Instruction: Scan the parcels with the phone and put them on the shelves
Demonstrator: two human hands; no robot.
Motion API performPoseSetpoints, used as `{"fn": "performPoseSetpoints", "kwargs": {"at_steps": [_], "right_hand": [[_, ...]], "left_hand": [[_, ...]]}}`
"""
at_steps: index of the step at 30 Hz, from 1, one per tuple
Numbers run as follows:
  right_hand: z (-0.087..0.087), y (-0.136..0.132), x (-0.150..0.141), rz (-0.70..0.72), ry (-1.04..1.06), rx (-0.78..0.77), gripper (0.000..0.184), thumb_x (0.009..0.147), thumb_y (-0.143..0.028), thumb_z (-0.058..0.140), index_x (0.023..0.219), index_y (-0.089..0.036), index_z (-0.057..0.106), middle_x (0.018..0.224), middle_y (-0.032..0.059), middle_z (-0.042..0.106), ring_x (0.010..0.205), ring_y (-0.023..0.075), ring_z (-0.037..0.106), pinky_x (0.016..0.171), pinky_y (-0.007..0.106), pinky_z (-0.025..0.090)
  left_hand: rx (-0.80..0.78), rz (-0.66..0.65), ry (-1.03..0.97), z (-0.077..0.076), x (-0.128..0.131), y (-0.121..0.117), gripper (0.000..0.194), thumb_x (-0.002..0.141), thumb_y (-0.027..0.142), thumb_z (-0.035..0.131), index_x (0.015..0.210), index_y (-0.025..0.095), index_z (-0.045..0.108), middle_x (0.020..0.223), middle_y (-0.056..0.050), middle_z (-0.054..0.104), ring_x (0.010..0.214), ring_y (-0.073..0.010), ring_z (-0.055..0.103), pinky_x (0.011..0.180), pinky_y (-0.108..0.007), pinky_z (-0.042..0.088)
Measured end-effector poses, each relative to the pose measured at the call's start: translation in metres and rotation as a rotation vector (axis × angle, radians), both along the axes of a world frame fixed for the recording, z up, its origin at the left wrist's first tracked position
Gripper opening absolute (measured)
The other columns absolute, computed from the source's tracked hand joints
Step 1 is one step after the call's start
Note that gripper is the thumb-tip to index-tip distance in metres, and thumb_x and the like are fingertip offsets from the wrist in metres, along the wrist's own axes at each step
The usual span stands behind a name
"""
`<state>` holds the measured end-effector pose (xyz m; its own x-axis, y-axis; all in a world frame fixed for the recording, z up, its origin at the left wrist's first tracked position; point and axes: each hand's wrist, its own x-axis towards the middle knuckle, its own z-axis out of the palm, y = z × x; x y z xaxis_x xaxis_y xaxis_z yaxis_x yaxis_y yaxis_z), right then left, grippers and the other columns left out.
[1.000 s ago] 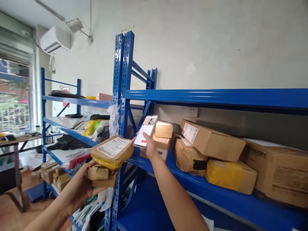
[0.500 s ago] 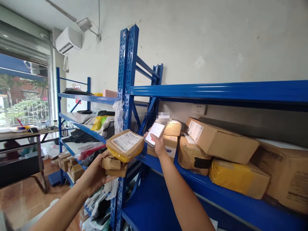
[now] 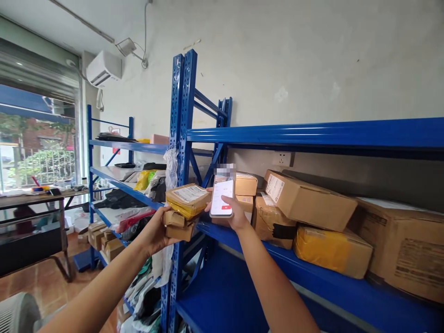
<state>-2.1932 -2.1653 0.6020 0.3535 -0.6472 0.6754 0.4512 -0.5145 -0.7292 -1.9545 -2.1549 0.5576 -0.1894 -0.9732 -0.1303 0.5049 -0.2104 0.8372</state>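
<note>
My left hand [image 3: 157, 233] is wrapped round a small stack of cardboard parcels. The upper parcel [image 3: 188, 200] has a white label on top and yellow tape along its side. Beneath it are smaller brown cardboard boxes [image 3: 179, 231], partly covered by my fingers. Just to the right, my right hand [image 3: 237, 215] grips a smartphone [image 3: 222, 199] upright with its lit screen facing me. The thumb lies over the screen near a red button. Behind the phone, stacked boxes [image 3: 246, 184] on the shelf are partly hidden.
Blue metal shelving [image 3: 312, 132] spans the right side, with several cardboard boxes [image 3: 310, 199] on one level. A yellow-taped box [image 3: 333, 249] sits near the shelf edge. Further left, another rack [image 3: 128, 147] carries bagged parcels. A desk [image 3: 31, 200] stands by the window, and a fan [image 3: 21, 312] at bottom left.
The parcel stack has moved right, closer to the phone, and its top is seen at a flatter angle. The phone has turned more upright. The view has shifted slightly, bringing the fan into sight.
</note>
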Motion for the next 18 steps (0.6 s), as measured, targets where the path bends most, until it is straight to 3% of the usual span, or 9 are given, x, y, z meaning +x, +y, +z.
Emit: {"fn": "performPoseSetpoints", "kwargs": {"at_steps": [7, 11, 14, 18], "right_hand": [[0.034, -0.016, 0.001, 0.020, 0.071, 0.059, 0.054, 0.078, -0.052, 0.057, 0.110, -0.010, 0.068, 0.069, 0.0094, 0.073, 0.072, 0.0302, 0.069, 0.060, 0.035, 0.053], [0.051, -0.022, 0.003, -0.033, 0.076, 0.071, 0.051, 0.075, -0.046, 0.063, 0.112, -0.011, 0.065, 0.062, 0.0057, 0.071, 0.063, 0.0265, 0.068, 0.056, 0.031, 0.050], [0.056, -0.029, 0.000, -0.058, 0.097, 0.097, 0.049, 0.071, -0.043, 0.067, 0.109, -0.010, 0.065, 0.056, 0.0038, 0.068, 0.054, 0.0233, 0.064, 0.053, 0.029, 0.048], [0.051, -0.037, -0.002, -0.063, 0.119, 0.130, 0.043, 0.078, -0.047, 0.063, 0.102, -0.012, 0.066, 0.062, 0.0041, 0.068, 0.053, 0.0202, 0.063, 0.053, 0.030, 0.048]], "left_hand": [[-0.046, -0.036, 0.026, 0.021, 0.003, -0.007, 0.046, 0.086, 0.047, 0.054, 0.121, 0.018, 0.061, 0.111, -0.014, 0.071, 0.090, -0.0308, 0.071, 0.070, -0.047, 0.061], [-0.108, -0.056, -0.016, 0.031, -0.009, -0.029, 0.049, 0.085, 0.050, 0.052, 0.123, 0.019, 0.060, 0.112, -0.013, 0.070, 0.092, -0.0298, 0.070, 0.071, -0.045, 0.061], [-0.134, -0.026, -0.150, 0.031, -0.027, -0.055, 0.053, 0.089, 0.055, 0.041, 0.126, 0.019, 0.054, 0.106, -0.013, 0.070, 0.090, -0.0277, 0.070, 0.071, -0.041, 0.061], [-0.199, 0.057, -0.381, 0.022, -0.047, -0.084, 0.058, 0.090, 0.062, 0.037, 0.126, 0.019, 0.051, 0.100, -0.013, 0.070, 0.085, -0.0266, 0.071, 0.068, -0.040, 0.060]]}}
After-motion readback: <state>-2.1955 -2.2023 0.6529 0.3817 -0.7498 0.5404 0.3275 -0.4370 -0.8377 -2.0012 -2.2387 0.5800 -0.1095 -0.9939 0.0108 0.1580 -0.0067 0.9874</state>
